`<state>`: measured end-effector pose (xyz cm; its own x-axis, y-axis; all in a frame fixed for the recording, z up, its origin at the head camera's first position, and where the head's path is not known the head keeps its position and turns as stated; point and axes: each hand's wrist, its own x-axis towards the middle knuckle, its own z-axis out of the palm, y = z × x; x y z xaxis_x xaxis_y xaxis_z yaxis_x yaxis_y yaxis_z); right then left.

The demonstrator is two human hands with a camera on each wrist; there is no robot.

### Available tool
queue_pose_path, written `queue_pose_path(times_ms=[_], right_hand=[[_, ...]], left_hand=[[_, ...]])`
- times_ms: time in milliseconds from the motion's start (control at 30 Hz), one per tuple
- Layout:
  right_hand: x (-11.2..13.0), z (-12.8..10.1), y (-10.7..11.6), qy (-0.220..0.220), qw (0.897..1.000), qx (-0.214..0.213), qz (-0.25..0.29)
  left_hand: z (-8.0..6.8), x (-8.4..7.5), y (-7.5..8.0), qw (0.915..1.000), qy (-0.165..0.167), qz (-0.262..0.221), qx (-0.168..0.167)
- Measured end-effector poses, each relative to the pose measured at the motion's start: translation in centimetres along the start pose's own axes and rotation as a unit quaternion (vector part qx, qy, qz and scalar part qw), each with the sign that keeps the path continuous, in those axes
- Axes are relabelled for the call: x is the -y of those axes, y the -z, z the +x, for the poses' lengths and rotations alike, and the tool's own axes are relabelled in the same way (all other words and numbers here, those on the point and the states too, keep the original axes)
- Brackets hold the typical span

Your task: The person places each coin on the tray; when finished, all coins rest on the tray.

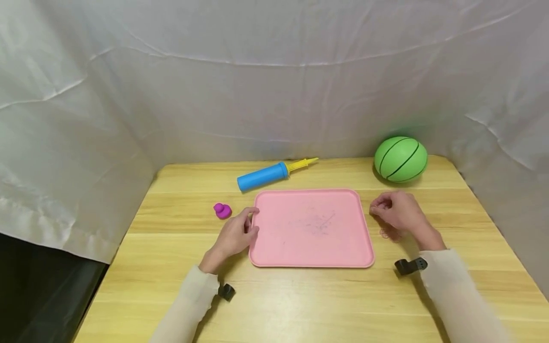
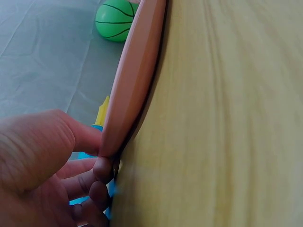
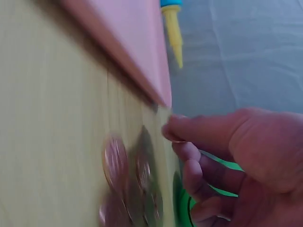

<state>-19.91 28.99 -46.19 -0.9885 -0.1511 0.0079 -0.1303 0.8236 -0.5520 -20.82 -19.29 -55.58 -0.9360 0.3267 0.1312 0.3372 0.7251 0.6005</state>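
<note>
A pink tray (image 1: 312,227) lies flat in the middle of the frame on a wooden table (image 1: 300,305), and nothing rests on it beyond faint scratch marks. The left hand (image 1: 235,233) is at the tray's left edge; the left wrist view shows its thumb over the rim and its fingertips (image 2: 102,171) curled under it, so it pinches the rim. The right hand (image 1: 396,211), just right of the tray's upper right corner, has thumb and forefinger pressed together, but whether they hold anything I cannot tell; some thin pinkish rings (image 1: 388,233) lie blurred on the wood below it. Judging by this, the tray is only being gripped, not lifted or filled. A blue pump (image 1: 274,173), a small purple duck (image 1: 222,210) and a green ball (image 1: 401,159) lie untouched toward the top.
</note>
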Motion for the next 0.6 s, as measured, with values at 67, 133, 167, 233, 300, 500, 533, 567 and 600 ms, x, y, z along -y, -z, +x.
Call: queue_pose_path(times_ms=[67, 133, 167, 233, 300, 500, 533, 567, 600], right_hand=[[0.8, -0.1, -0.4, -0.009, 1.000, -0.006, 0.020], [1.6, 0.0, -0.8, -0.021, 0.999, -0.007, 0.047], [2.0, 0.1, -1.0, -0.026, 0.998, -0.005, 0.064], [2.8, 0.4, -1.4, -0.039, 0.994, 0.004, 0.098], [3.6, 0.8, -1.8, -0.047, 0.990, 0.015, 0.129], [5.2, 2.0, -2.9, -0.058, 0.980, 0.055, 0.183], [5.4, 2.2, -3.1, -0.060, 0.978, 0.062, 0.189], [5.6, 2.4, -3.3, -0.064, 0.976, 0.069, 0.197], [5.8, 2.6, -3.5, -0.065, 0.974, 0.076, 0.204]], left_hand=[[-0.1, -0.1, 0.2, 1.0000, 0.000, 0.001, 0.000], [-0.1, -0.1, 0.2, 1.0000, 0.003, 0.001, 0.001], [-0.1, 0.0, 0.2, 1.0000, 0.004, 0.001, 0.001], [-0.1, 0.0, 0.2, 1.0000, 0.007, 0.001, 0.002], [-0.1, 0.0, 0.3, 0.9999, 0.011, -0.001, 0.001], [-0.2, -0.6, 0.4, 0.9999, 0.014, -0.001, 0.003], [-0.2, -0.8, 0.4, 0.9999, 0.015, 0.001, 0.002], [-0.3, -0.9, 0.4, 0.9999, 0.015, 0.000, 0.002], [-0.4, -1.0, 0.5, 0.9999, 0.016, 0.000, 0.002]])
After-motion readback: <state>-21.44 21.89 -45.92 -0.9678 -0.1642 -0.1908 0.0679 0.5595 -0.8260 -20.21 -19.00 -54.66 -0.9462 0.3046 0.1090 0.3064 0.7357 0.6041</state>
